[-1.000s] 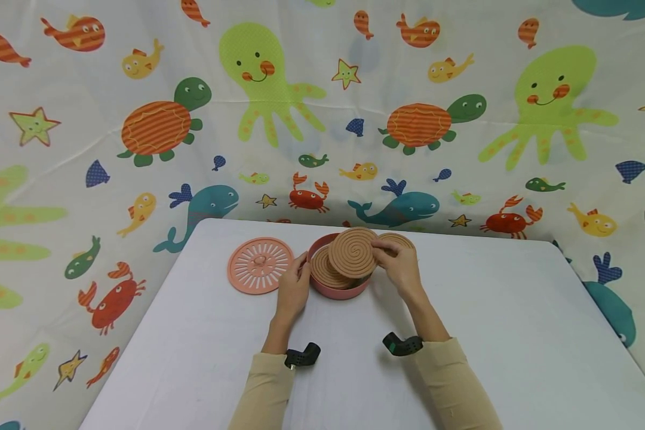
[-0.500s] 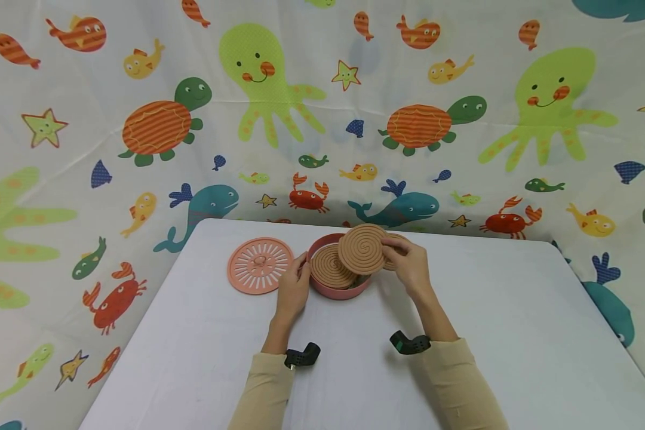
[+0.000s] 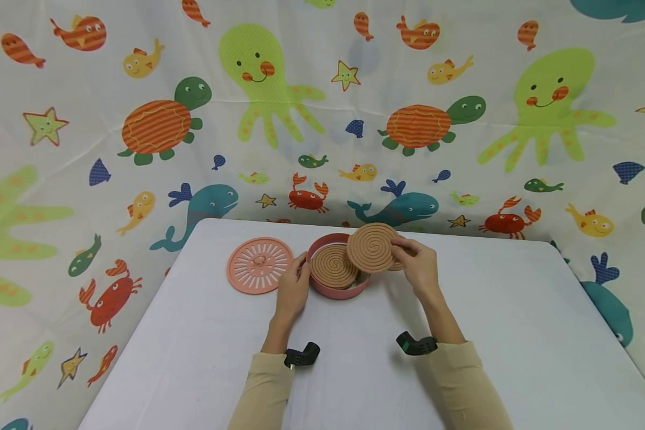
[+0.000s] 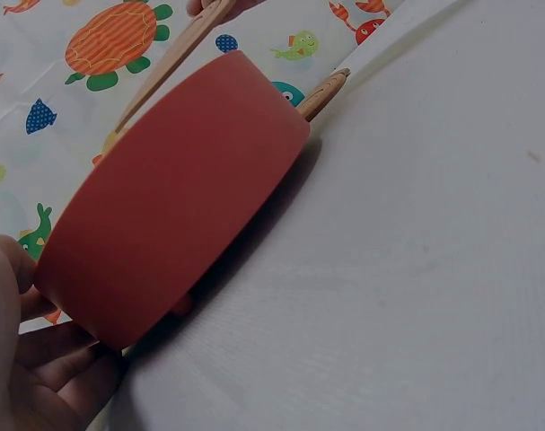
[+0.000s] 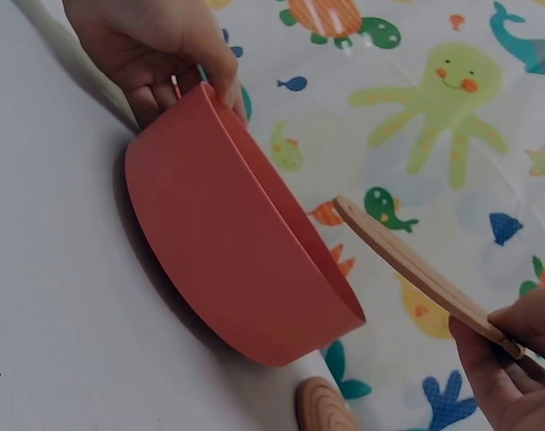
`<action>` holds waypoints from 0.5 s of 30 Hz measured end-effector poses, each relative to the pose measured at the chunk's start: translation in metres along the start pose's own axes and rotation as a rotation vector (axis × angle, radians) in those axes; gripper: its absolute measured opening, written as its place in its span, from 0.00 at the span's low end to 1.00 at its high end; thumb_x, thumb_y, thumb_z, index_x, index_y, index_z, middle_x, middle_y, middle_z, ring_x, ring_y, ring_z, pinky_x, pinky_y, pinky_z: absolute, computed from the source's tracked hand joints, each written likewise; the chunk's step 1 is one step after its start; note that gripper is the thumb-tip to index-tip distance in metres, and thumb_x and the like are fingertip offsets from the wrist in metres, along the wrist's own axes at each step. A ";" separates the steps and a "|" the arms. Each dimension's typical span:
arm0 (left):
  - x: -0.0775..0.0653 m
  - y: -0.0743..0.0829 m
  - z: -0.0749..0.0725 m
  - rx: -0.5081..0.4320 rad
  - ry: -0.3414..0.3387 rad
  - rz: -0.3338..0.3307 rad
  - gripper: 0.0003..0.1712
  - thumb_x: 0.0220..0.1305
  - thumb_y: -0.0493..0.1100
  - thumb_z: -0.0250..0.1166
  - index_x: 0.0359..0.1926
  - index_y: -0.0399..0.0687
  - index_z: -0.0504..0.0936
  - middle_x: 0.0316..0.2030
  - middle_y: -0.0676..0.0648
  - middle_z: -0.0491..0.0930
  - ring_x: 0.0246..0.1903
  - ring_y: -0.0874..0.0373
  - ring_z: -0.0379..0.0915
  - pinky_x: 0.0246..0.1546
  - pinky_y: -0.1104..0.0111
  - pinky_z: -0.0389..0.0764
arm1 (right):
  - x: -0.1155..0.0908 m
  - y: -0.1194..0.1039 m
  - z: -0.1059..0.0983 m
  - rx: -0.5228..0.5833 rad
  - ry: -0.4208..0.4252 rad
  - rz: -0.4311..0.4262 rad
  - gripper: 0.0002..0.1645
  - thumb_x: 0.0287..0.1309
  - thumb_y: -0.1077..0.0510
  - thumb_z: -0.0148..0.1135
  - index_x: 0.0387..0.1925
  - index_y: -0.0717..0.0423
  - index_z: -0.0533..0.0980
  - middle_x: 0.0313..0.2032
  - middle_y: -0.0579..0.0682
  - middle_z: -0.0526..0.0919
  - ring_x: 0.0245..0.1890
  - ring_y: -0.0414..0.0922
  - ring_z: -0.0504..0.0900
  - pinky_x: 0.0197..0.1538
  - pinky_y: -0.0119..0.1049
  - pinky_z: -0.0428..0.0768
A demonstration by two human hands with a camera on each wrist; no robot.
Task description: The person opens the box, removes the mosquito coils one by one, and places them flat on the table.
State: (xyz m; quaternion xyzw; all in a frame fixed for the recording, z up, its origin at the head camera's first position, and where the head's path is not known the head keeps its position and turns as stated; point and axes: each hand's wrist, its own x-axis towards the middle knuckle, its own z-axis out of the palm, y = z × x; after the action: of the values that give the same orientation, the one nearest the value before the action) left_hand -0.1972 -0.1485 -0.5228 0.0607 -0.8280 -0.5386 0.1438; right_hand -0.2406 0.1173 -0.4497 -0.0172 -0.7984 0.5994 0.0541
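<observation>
We had one coil [image 3: 372,248] tilted in the air, its rim pinched between the thumb and fingers of the right hand [image 3: 420,266]; it overlapped the bowl [image 3: 335,294] in the head view but hung apart from it in the right wrist view. The left hand [image 3: 292,289] gripped the bowl's left wall, thumb at the rim and fingers outside. A second coil [image 3: 333,267] lay in the bowl, while a third coil [image 5: 326,409] rested on the desk [image 3: 516,334] just to its right. We judged a slip the main danger: a pinch at one edge could let the coil swing or drop, and too hard a squeeze might snap it. A low, careless pass could knock the bowl's rim or scrape the third coil. The desk's back edge ran close behind, so a push that way was risky. The lid [image 3: 260,267], near the left hand, narrowed that side; the widest room stretched rightward and forward of the sleeves.
</observation>
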 end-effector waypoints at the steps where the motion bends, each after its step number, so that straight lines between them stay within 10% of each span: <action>1: 0.000 0.000 0.000 -0.001 0.001 0.005 0.25 0.77 0.47 0.51 0.68 0.43 0.74 0.63 0.42 0.78 0.64 0.50 0.75 0.64 0.54 0.77 | 0.000 0.000 -0.001 0.002 0.005 0.003 0.15 0.66 0.59 0.63 0.51 0.61 0.83 0.55 0.58 0.84 0.42 0.33 0.82 0.42 0.17 0.81; 15: -0.002 0.001 0.000 -0.012 0.006 0.002 0.24 0.76 0.47 0.51 0.68 0.45 0.74 0.63 0.43 0.79 0.63 0.51 0.76 0.62 0.54 0.78 | 0.002 0.004 -0.012 -0.007 0.051 0.033 0.17 0.67 0.58 0.62 0.54 0.62 0.82 0.54 0.60 0.83 0.41 0.32 0.81 0.42 0.16 0.80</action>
State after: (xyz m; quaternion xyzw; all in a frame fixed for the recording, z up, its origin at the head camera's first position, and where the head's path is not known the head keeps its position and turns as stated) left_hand -0.1948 -0.1480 -0.5225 0.0607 -0.8244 -0.5433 0.1471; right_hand -0.2411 0.1302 -0.4503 -0.0459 -0.7985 0.5968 0.0644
